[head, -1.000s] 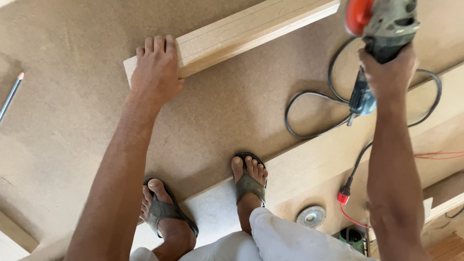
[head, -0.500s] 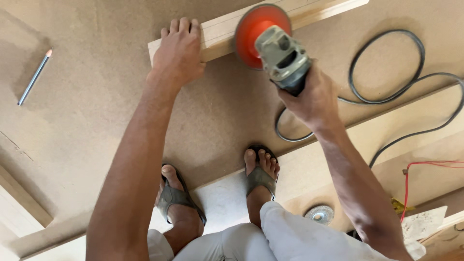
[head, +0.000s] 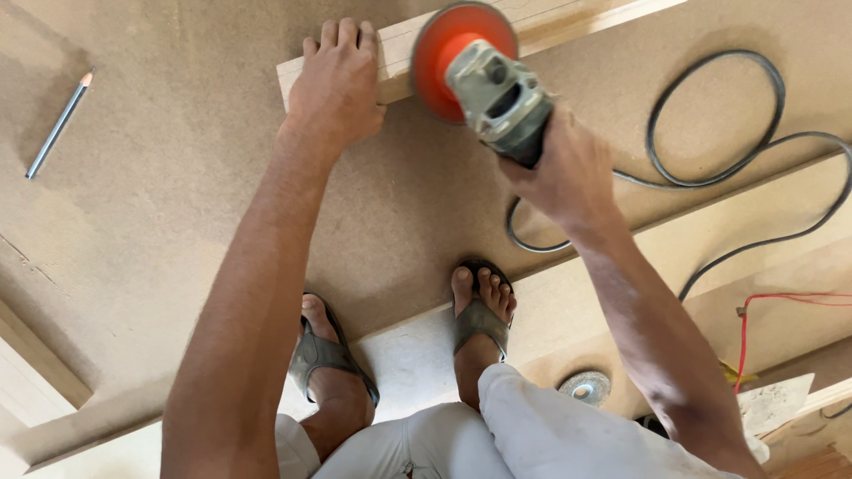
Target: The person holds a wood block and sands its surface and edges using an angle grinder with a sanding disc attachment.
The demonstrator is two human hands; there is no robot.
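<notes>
A pale wooden plank [head: 550, 18] lies across a large brown fibreboard sheet [head: 177, 177] on the floor. My left hand [head: 335, 84] presses flat on the plank's near end. My right hand [head: 564, 168] grips the grey body of an angle grinder [head: 493, 89] with an orange sanding disc [head: 453, 49]. The disc sits against the plank just right of my left hand. The grinder's black cord [head: 710, 168] loops away to the right over the board.
A pencil [head: 58, 124] lies on the sheet at the far left. My feet in grey sandals [head: 479, 324] stand at the sheet's near edge. A round metal disc [head: 584, 388] and a red wire [head: 781, 306] lie at the lower right. Wooden strips [head: 35, 372] lie lower left.
My right hand swung the grinder from the upper right over to the plank beside my left hand. Since half a second ago it shifted slightly left.
</notes>
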